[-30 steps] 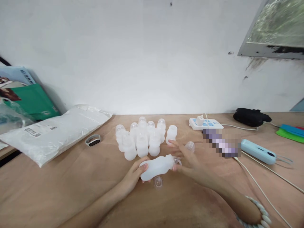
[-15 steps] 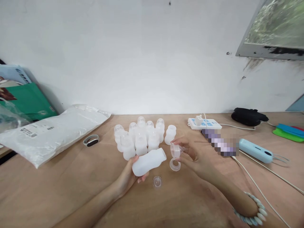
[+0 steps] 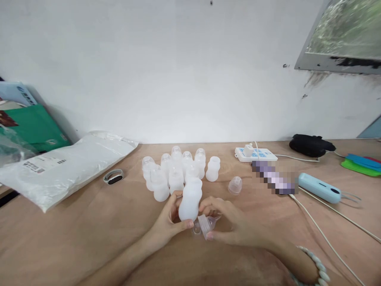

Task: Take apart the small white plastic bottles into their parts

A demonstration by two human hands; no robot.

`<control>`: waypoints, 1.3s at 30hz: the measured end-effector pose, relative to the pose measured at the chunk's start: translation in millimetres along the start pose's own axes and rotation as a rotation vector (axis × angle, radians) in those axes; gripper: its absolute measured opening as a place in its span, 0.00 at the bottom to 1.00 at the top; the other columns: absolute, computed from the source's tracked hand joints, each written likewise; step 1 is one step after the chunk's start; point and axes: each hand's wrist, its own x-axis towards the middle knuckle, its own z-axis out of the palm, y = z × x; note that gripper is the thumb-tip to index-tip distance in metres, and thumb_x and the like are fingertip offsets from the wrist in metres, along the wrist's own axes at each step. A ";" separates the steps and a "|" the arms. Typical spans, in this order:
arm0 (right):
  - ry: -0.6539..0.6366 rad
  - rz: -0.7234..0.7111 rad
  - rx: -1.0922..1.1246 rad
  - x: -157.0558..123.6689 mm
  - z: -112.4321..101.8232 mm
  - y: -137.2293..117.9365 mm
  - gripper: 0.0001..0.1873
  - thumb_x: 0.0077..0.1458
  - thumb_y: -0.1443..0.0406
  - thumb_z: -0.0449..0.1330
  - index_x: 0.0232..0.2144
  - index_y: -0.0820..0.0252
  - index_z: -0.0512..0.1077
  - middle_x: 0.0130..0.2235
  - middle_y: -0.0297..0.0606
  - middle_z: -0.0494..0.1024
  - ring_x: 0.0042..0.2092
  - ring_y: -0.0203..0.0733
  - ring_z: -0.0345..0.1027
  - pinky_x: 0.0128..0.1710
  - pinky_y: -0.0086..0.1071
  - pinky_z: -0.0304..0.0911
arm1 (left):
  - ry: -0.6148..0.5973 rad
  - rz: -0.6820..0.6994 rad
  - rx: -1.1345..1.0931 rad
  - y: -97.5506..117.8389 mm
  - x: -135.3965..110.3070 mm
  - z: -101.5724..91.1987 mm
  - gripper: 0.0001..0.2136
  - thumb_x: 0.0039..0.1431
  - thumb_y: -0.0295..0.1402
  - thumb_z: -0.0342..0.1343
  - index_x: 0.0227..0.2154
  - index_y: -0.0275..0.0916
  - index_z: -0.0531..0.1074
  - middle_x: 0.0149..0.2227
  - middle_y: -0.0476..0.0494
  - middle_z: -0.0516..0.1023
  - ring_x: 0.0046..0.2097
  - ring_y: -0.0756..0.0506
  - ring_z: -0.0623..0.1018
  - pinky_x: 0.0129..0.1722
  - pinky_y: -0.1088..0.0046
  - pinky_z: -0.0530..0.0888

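Observation:
My left hand [image 3: 168, 224] grips a translucent white bottle [image 3: 190, 198], held nearly upright just above the table. My right hand [image 3: 230, 224] pinches a small clear nipple piece [image 3: 206, 225] beside the bottle's base. A clear round cap [image 3: 196, 228] lies on the table under the two hands, partly hidden. Behind them stands a cluster of several similar bottles [image 3: 175, 169] with clear domed caps, plus one uncapped bottle [image 3: 212, 169]. A loose clear dome cap [image 3: 235, 185] rests to the right of the cluster.
A white plastic bag [image 3: 64, 169] and a wristband [image 3: 113, 176] lie at the left. At the right are a power strip [image 3: 254, 154], a light blue device [image 3: 320, 188] with cables, a black object [image 3: 311, 145] and green sheets [image 3: 360, 166]. A bead bracelet [image 3: 312, 262] circles my right wrist.
The bottle swung from lying tilted to nearly upright in my left hand. My right hand carried the clear nipple piece down and left, beside the bottle's base. The ring seen earlier is now hidden.

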 end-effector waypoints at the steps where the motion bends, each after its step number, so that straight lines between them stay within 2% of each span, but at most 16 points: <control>1: 0.005 -0.039 -0.074 -0.4 1.1 -1.5 0.17 0.57 0.64 0.62 0.49 0.53 0.67 0.45 0.36 0.76 0.45 0.42 0.68 0.48 0.38 0.61 | 0.009 0.009 0.030 -0.4 0.1 1.5 0.25 0.54 0.40 0.67 0.51 0.45 0.61 0.47 0.45 0.75 0.49 0.41 0.74 0.48 0.64 0.69; 4: 0.015 -0.155 -0.217 -1.0 3.4 -4.5 0.23 0.58 0.66 0.60 0.55 0.53 0.65 0.49 0.40 0.75 0.49 0.45 0.67 0.52 0.41 0.59 | 0.062 0.003 0.178 2.6 -0.3 5.7 0.21 0.56 0.35 0.65 0.49 0.45 0.64 0.49 0.44 0.74 0.51 0.41 0.73 0.51 0.63 0.69; 7: 0.052 -0.235 -0.308 -0.4 5.2 -2.9 0.25 0.57 0.68 0.60 0.57 0.54 0.65 0.51 0.41 0.75 0.52 0.47 0.65 0.55 0.44 0.57 | 0.102 0.026 0.359 8.8 -0.6 8.6 0.17 0.56 0.33 0.64 0.47 0.43 0.67 0.48 0.42 0.74 0.51 0.39 0.73 0.52 0.61 0.69; 11: 0.088 -0.245 -0.388 1.3 6.4 1.5 0.25 0.56 0.67 0.61 0.56 0.58 0.66 0.47 0.44 0.75 0.50 0.48 0.65 0.54 0.45 0.59 | 0.139 0.039 0.614 13.4 -0.4 10.6 0.15 0.56 0.31 0.62 0.47 0.42 0.72 0.48 0.42 0.71 0.52 0.39 0.71 0.54 0.60 0.67; 14: 0.091 -0.247 -0.375 1.9 6.5 1.0 0.21 0.57 0.67 0.61 0.53 0.60 0.68 0.44 0.43 0.76 0.47 0.47 0.67 0.51 0.44 0.61 | 0.124 0.026 0.737 11.7 -0.9 10.9 0.13 0.58 0.30 0.59 0.46 0.44 0.75 0.47 0.42 0.70 0.51 0.39 0.70 0.53 0.60 0.68; 17: 0.061 -0.190 -0.320 1.9 7.6 -2.1 0.18 0.58 0.65 0.63 0.50 0.60 0.69 0.45 0.43 0.77 0.49 0.48 0.69 0.51 0.43 0.63 | 0.096 0.023 0.836 7.4 -1.5 9.8 0.11 0.60 0.30 0.57 0.46 0.44 0.76 0.47 0.42 0.71 0.51 0.38 0.69 0.54 0.58 0.68; 21: 0.022 -0.069 -0.189 1.7 11.4 -5.2 0.19 0.56 0.61 0.66 0.48 0.57 0.69 0.50 0.42 0.77 0.51 0.47 0.70 0.50 0.39 0.66 | 0.087 0.028 0.949 1.9 -1.9 7.5 0.12 0.61 0.29 0.54 0.47 0.45 0.75 0.47 0.41 0.71 0.50 0.37 0.69 0.53 0.55 0.68; 26: -0.027 -0.026 -0.075 0.5 14.1 -10.8 0.17 0.59 0.63 0.63 0.50 0.56 0.69 0.60 0.43 0.71 0.60 0.48 0.65 0.58 0.42 0.62 | 0.041 0.035 1.045 -2.0 -2.1 6.0 0.19 0.62 0.26 0.50 0.55 0.46 0.70 0.51 0.40 0.71 0.52 0.35 0.68 0.51 0.54 0.67; 29: -0.009 0.050 -0.082 0.6 12.7 -10.9 0.16 0.58 0.64 0.63 0.49 0.57 0.70 0.55 0.44 0.75 0.54 0.49 0.70 0.54 0.42 0.65 | 0.023 0.016 1.071 -2.5 -2.0 6.3 0.23 0.63 0.26 0.49 0.60 0.47 0.66 0.52 0.39 0.70 0.53 0.35 0.67 0.51 0.53 0.66; 34: 0.153 0.108 -0.157 4.2 11.3 7.2 0.13 0.56 0.61 0.63 0.44 0.56 0.72 0.41 0.39 0.79 0.41 0.45 0.73 0.40 0.36 0.68 | 0.035 -0.027 1.081 -2.3 -2.3 6.3 0.26 0.63 0.28 0.49 0.64 0.44 0.60 0.53 0.38 0.70 0.53 0.35 0.66 0.54 0.51 0.65; 36: 0.215 0.117 -0.169 6.1 11.4 16.2 0.12 0.56 0.61 0.62 0.43 0.56 0.72 0.39 0.38 0.79 0.39 0.44 0.73 0.38 0.35 0.67 | 0.042 -0.028 1.086 -2.4 -2.8 6.0 0.26 0.64 0.29 0.49 0.65 0.43 0.60 0.53 0.38 0.70 0.54 0.35 0.67 0.54 0.51 0.66; 39: 0.279 0.157 -0.178 8.8 9.9 25.0 0.12 0.57 0.60 0.62 0.43 0.57 0.71 0.40 0.39 0.79 0.42 0.46 0.72 0.39 0.37 0.66 | 0.044 -0.006 1.091 -2.4 -3.7 5.7 0.26 0.64 0.30 0.49 0.65 0.45 0.59 0.53 0.38 0.70 0.54 0.35 0.67 0.55 0.51 0.66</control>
